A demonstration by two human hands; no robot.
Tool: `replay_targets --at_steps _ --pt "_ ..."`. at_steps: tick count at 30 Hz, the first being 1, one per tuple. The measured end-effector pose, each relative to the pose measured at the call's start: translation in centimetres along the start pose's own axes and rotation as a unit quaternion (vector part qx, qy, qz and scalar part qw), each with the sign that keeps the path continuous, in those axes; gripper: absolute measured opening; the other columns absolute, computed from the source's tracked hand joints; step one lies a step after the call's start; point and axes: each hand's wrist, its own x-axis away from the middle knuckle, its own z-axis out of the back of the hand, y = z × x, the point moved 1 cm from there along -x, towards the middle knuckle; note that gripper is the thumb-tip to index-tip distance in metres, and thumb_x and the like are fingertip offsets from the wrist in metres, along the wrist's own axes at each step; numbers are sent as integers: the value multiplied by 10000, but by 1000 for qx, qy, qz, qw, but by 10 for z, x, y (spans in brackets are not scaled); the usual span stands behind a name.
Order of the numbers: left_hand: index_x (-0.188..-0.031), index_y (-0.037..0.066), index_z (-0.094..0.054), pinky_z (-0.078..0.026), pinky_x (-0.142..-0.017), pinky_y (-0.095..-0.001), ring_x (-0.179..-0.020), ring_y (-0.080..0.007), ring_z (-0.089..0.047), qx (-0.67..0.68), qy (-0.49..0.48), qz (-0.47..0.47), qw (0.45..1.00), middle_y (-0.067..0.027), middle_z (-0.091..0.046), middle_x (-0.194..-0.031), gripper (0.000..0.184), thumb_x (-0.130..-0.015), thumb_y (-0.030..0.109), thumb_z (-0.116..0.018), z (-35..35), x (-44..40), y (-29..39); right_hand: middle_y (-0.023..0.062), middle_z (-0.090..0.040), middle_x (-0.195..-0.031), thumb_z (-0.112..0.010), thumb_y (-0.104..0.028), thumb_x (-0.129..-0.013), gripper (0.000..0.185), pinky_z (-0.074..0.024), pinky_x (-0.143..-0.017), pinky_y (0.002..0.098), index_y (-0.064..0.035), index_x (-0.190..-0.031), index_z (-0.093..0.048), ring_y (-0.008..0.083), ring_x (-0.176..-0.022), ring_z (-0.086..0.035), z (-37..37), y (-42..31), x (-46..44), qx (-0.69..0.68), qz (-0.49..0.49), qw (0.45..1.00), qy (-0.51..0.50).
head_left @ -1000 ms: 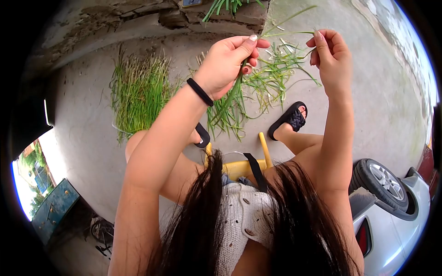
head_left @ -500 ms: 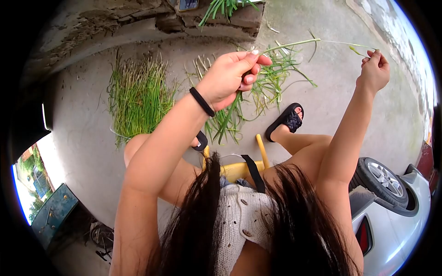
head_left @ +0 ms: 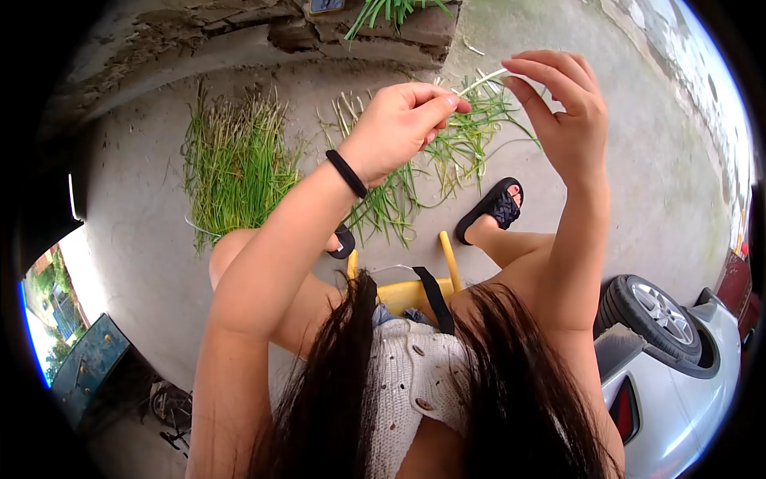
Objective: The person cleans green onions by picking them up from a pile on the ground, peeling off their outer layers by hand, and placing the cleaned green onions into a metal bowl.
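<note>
My left hand (head_left: 403, 128), with a black band at its wrist, pinches a green stalk (head_left: 481, 81) whose pale end points up and to the right. My right hand (head_left: 562, 104) is at that pale end, thumb and fingers parted, its fingertips by the stalk's tip. Below and behind my left hand, loose green leaves and pale scraps (head_left: 471, 144) lie scattered on the concrete. A thick pile of long green stalks (head_left: 239, 160) rests on the ground at the left.
More green stalks (head_left: 387, 12) lie on the cracked ledge (head_left: 399, 49) at the top, near a phone-like object (head_left: 325, 5). My black sandal (head_left: 495, 209) is on the floor. Yellow stool legs (head_left: 451, 261) show between my knees. A silver car (head_left: 678, 399) with a wheel stands at the lower right.
My right hand first pulled a thin strand far out to the right, then came back to the stalk's tip with its fingers apart and the strand gone. My left hand still holds the stalk.
</note>
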Motion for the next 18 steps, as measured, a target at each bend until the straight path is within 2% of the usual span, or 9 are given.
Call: replay_targets --at_steps 1,4,7,18 --pt "-978 5 -618 -312 -493 -162 -563 -22 -393 5 -2 -3 1000 54 -455 -649 206 -897 164 -514 -1 0 1 20 -624 -817 -703 -76 -682 128 -455 -671 309 -83 -803 -661 193 -763 -566 -6 -4 2 -18 49 998 -28" --pt "-972 14 -623 -312 -492 -165 -557 -23 -391 7 -3 -6 1000 48 -478 -665 192 -887 155 -526 -1 2 4 28 -613 -793 -698 -69 -667 118 -454 -691 334 -68 -770 -642 210 -766 -563 -18 -10 8 -43 57 995 -66" --pt "-956 22 -629 -313 -491 -165 -549 -23 -389 -21 7 -13 1000 38 -510 -686 177 -879 150 -534 0 2 3 41 -592 -759 -686 -56 -673 110 -456 -673 335 -54 -766 -625 221 -756 -554 -16 -10 13 -55 22 993 -103" --pt "-971 27 -650 -313 -488 -161 -548 -12 -395 -126 19 -64 990 31 -552 -698 205 -878 175 -543 0 -1 3 55 -576 -773 -629 -11 -718 109 -461 -656 336 -44 -820 -605 246 -764 -546 -16 -10 16 -68 19 992 -107"
